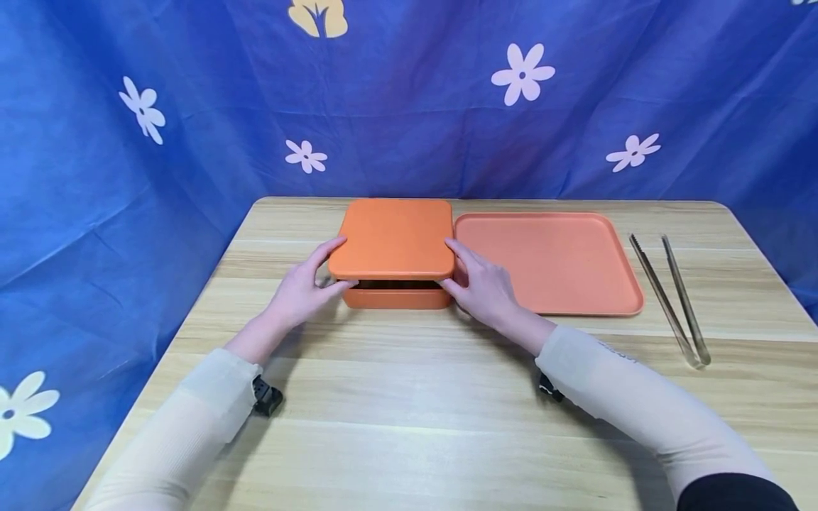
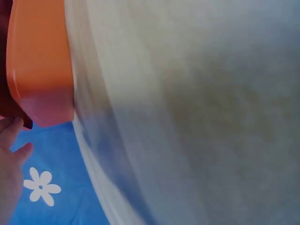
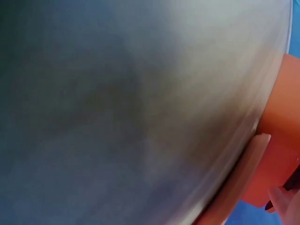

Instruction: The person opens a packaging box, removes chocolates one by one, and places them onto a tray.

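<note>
An orange lid (image 1: pixel 395 238) covers an orange box (image 1: pixel 396 299), with its front edge raised and a dark gap showing below it. My left hand (image 1: pixel 300 287) grips the lid's left side, thumb at the front edge and fingers along the side. On the opposite side my right hand (image 1: pixel 488 287) holds the lid the same way. In the left wrist view the box wall (image 2: pixel 42 61) stands on the table beside part of my left hand (image 2: pixel 10 164). The right wrist view catches the box (image 3: pixel 283 112) and fingertips of my right hand (image 3: pixel 288 204). The box's contents are hidden.
A pink-orange tray (image 1: pixel 549 262) lies directly right of the box, near my right hand. Farther right, metal tongs (image 1: pixel 671 301) rest spread on the wooden table (image 1: pixel 409 397). A blue flowered cloth (image 1: pixel 409 99) hangs behind the table's back edge.
</note>
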Demonstrator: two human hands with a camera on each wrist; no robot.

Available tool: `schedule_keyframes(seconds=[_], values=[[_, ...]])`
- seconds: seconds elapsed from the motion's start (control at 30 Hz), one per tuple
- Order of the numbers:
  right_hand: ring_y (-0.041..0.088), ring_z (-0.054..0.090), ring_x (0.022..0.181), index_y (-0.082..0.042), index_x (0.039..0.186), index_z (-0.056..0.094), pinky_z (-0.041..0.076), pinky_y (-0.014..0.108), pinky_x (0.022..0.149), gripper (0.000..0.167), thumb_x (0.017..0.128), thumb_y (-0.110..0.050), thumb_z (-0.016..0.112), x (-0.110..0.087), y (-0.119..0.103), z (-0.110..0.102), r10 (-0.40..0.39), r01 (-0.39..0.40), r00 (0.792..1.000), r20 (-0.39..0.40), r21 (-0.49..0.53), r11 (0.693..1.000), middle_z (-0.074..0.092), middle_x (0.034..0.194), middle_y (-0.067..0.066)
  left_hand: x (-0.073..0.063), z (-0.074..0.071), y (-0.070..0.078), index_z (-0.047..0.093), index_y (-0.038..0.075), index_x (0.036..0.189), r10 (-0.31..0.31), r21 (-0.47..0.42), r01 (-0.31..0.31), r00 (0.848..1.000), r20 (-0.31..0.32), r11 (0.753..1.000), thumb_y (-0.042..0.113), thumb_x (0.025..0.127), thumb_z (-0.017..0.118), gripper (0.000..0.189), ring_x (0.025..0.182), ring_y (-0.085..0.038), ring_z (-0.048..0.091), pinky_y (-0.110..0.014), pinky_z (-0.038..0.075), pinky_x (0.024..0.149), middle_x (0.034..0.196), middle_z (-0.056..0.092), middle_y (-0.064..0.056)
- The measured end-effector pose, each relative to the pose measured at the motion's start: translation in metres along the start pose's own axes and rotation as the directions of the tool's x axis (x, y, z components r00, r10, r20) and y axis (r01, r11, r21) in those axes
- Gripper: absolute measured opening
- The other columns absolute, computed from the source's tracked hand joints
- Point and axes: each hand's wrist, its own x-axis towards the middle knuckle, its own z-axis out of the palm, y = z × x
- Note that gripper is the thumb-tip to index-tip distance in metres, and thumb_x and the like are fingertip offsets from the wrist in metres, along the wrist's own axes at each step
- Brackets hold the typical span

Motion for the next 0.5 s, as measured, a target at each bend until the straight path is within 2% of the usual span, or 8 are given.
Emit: schedule_keyframes(seconds=[0.1, 0.13, 0.17, 0.3, 0.37, 0.5], values=[[0.032, 0.064, 0.073, -0.011, 0.138, 0.055, 0.047, 0.043, 0.052, 0.057, 0.085, -0.021, 0.073, 0.005, 0.002, -0.005, -0.051, 0.051, 0.995, -0.088, -0.011, 0.999, 0.064, 0.123, 0.015, 0.003, -0.002, 0.004, 0.046, 0.014, 0.145, 0.079, 0.015, -0.078, 0.993, -0.088, 0.997, 0.006, 0.088, 0.071, 0.063, 0.111, -0.035, 0.060, -0.050, 0.047, 0.091, 0.139, 0.053, -0.014], [0.033, 0.065, 0.076, -0.011, 0.137, 0.056, 0.047, 0.043, 0.051, 0.055, 0.084, -0.017, 0.072, 0.007, 0.002, -0.007, -0.071, 0.070, 0.990, -0.122, -0.013, 0.997, 0.065, 0.121, 0.015, 0.005, -0.002, 0.006, 0.049, 0.012, 0.143, 0.106, 0.022, -0.104, 0.987, -0.123, 0.994, 0.001, 0.088, 0.070, 0.061, 0.111, -0.034, 0.060, -0.049, 0.048, 0.091, 0.137, 0.055, -0.014], [0.033, 0.067, 0.079, -0.011, 0.135, 0.058, 0.047, 0.043, 0.050, 0.053, 0.084, -0.014, 0.072, 0.010, 0.002, -0.010, -0.095, 0.093, 0.983, -0.156, -0.016, 0.996, 0.066, 0.120, 0.014, 0.006, -0.003, 0.007, 0.052, 0.011, 0.141, 0.135, 0.032, -0.132, 0.978, -0.161, 0.991, -0.003, 0.087, 0.070, 0.059, 0.119, -0.033, 0.056, -0.049, 0.044, 0.097, 0.134, 0.057, -0.014], [0.031, 0.069, 0.085, -0.009, 0.128, 0.065, 0.045, 0.040, 0.046, 0.047, 0.081, -0.006, 0.069, 0.018, 0.005, -0.021, -0.188, 0.185, 0.943, -0.274, -0.036, 0.982, 0.068, 0.116, 0.012, 0.011, -0.004, 0.011, 0.060, 0.008, 0.133, 0.231, 0.074, -0.219, 0.931, -0.283, 0.973, -0.006, 0.085, 0.071, 0.052, 0.112, -0.031, 0.061, -0.045, 0.047, 0.094, 0.125, 0.063, -0.012], [0.030, 0.069, 0.082, -0.009, 0.125, 0.067, 0.044, 0.038, 0.045, 0.044, 0.081, -0.005, 0.072, 0.022, 0.007, -0.027, -0.232, 0.227, 0.922, -0.309, -0.052, 0.973, 0.069, 0.113, 0.012, 0.013, -0.005, 0.013, 0.063, 0.007, 0.130, 0.276, 0.093, -0.259, 0.905, -0.323, 0.961, -0.006, 0.084, 0.071, 0.048, 0.109, -0.030, 0.063, -0.044, 0.049, 0.091, 0.122, 0.065, -0.012], [0.030, 0.070, 0.084, -0.009, 0.120, 0.071, 0.050, 0.039, 0.053, 0.040, 0.081, -0.003, 0.075, 0.027, 0.011, -0.036, -0.289, 0.287, 0.888, -0.357, -0.060, 0.956, 0.071, 0.108, 0.012, 0.018, -0.007, 0.019, 0.067, 0.004, 0.124, 0.347, 0.123, -0.325, 0.859, -0.377, 0.938, -0.006, 0.084, 0.072, 0.042, 0.102, -0.030, 0.066, -0.039, 0.051, 0.088, 0.117, 0.067, -0.011]])
